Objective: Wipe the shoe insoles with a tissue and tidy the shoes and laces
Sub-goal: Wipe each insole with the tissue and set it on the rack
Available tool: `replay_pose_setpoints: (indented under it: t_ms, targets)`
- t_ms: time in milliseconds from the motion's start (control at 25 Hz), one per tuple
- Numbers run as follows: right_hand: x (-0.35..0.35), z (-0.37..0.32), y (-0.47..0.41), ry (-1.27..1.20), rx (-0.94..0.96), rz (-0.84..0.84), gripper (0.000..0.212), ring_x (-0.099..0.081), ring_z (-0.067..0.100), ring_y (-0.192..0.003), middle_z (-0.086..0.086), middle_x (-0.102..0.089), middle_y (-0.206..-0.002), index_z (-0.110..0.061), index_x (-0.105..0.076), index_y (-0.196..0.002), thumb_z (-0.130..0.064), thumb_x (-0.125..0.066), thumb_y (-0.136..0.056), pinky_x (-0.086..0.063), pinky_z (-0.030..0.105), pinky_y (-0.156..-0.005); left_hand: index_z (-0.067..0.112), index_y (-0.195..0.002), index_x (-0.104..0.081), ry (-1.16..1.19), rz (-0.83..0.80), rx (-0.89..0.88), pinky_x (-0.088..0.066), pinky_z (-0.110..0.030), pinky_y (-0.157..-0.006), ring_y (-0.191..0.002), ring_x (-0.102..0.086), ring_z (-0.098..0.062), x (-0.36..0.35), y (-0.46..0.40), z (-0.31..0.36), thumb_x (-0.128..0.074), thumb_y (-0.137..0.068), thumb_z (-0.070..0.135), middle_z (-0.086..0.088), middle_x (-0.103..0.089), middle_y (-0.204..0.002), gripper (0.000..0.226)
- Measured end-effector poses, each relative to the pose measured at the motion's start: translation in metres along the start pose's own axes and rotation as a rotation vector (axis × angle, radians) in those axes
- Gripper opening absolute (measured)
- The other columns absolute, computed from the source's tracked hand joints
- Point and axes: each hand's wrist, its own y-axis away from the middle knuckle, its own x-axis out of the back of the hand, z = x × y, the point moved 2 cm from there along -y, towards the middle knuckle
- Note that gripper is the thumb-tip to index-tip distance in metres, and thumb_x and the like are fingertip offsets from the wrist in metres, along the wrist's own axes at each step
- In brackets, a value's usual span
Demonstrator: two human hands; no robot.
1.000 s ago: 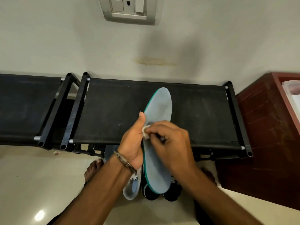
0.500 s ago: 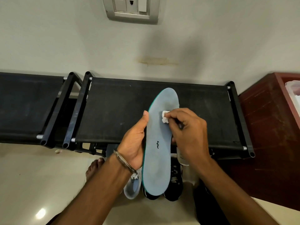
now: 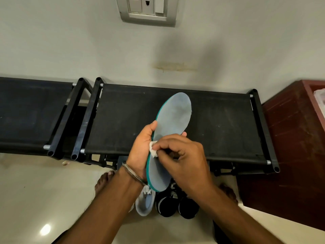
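Wiping is under way: left hand (image 3: 142,147) grips the insole (image 3: 174,117), right hand (image 3: 182,155) pinches the tissue (image 3: 153,150) at mid-sole; next likely calls for strokes toward the heel.

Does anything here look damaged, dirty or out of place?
A yellowish-brown stain smears the wall above the shoe rack. The rack's black fabric top shows pale scuffs. Nothing looks spilled or broken otherwise.

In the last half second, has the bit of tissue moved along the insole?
Yes. The tissue has slid down the insole from its upper right part to mid-length at its left edge, toward the left hand.
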Motion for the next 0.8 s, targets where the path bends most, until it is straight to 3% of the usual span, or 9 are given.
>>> replay_pose_setpoints:
  t_ms: [120, 200, 280, 360, 520, 600, 800]
  targets:
    - [0.002, 0.000, 0.000, 0.030, 0.092, -0.066, 0.013, -0.067, 0.005, -0.088, -0.003, -0.073, -0.093, -0.011, -0.077, -0.090, -0.001, -0.073, -0.081, -0.057, 0.025, -0.081, 0.011, -0.136, -0.055, 0.009, 0.024, -0.006, -0.041, -0.039, -0.110, -0.126, -0.055, -0.027, 0.001, 0.000, 0.003, -0.040, -0.096, 0.050, -0.017, -0.058, -0.135, 0.059]
    - [0.015, 0.013, -0.009, 0.150, 0.080, 0.046, 0.014, -0.067, 0.006, -0.087, -0.003, -0.073, -0.094, -0.011, -0.077, -0.089, -0.001, -0.074, -0.081, -0.057, 0.028, -0.080, 0.009, -0.131, -0.059, 0.012, -0.008, 0.006, -0.054, -0.034, -0.095, -0.107, -0.067, -0.025, -0.007, 0.003, -0.004, -0.041, -0.094, 0.046, -0.014, -0.067, -0.120, 0.055]
    - [0.029, 0.027, -0.019, 0.196, 0.002, 0.182, 0.015, -0.067, 0.005, -0.087, -0.004, -0.073, -0.094, -0.012, -0.078, -0.090, 0.000, -0.075, -0.081, -0.057, 0.028, -0.080, 0.010, -0.132, -0.058, -0.032, -0.024, 0.003, -0.053, -0.035, -0.094, -0.100, -0.067, -0.024, -0.013, 0.003, -0.013, -0.039, -0.096, 0.045, -0.012, -0.067, -0.117, 0.054]
    - [0.029, 0.030, -0.020, 0.149, -0.056, 0.207, 0.015, -0.067, 0.004, -0.087, -0.005, -0.073, -0.094, -0.012, -0.079, -0.091, -0.001, -0.076, -0.081, -0.057, 0.025, -0.080, 0.012, -0.133, -0.058, -0.061, -0.016, -0.004, -0.048, -0.037, -0.099, -0.104, -0.064, -0.024, -0.014, 0.002, -0.014, -0.039, -0.096, 0.046, -0.012, -0.065, -0.121, 0.054]
    - [0.005, 0.003, -0.002, -0.083, -0.044, -0.069, 0.014, -0.069, 0.004, -0.088, -0.006, -0.074, -0.093, -0.013, -0.079, -0.089, -0.002, -0.075, -0.081, -0.056, 0.023, -0.082, 0.010, -0.136, -0.055, -0.004, 0.000, 0.003, -0.046, -0.039, -0.103, -0.127, -0.054, -0.027, -0.003, -0.002, 0.002, -0.036, -0.096, 0.051, -0.017, -0.057, -0.137, 0.060]
    - [0.003, -0.002, 0.001, -0.119, -0.005, -0.115, 0.014, -0.069, 0.005, -0.087, -0.005, -0.074, -0.092, -0.011, -0.079, -0.089, -0.001, -0.074, -0.081, -0.057, 0.025, -0.081, 0.011, -0.138, -0.053, -0.006, 0.015, -0.006, -0.043, -0.040, -0.106, -0.134, -0.048, -0.028, 0.001, -0.004, 0.005, -0.035, -0.097, 0.052, -0.019, -0.052, -0.141, 0.061]
    - [0.025, 0.021, -0.013, 0.108, 0.013, 0.160, 0.013, -0.069, 0.006, -0.087, -0.003, -0.074, -0.094, -0.011, -0.079, -0.090, -0.002, -0.075, -0.081, -0.057, 0.025, -0.080, 0.012, -0.135, -0.057, -0.006, -0.042, 0.026, -0.045, -0.034, -0.103, -0.115, -0.059, -0.025, -0.014, -0.001, -0.017, -0.040, -0.096, 0.046, -0.011, -0.061, -0.130, 0.055]
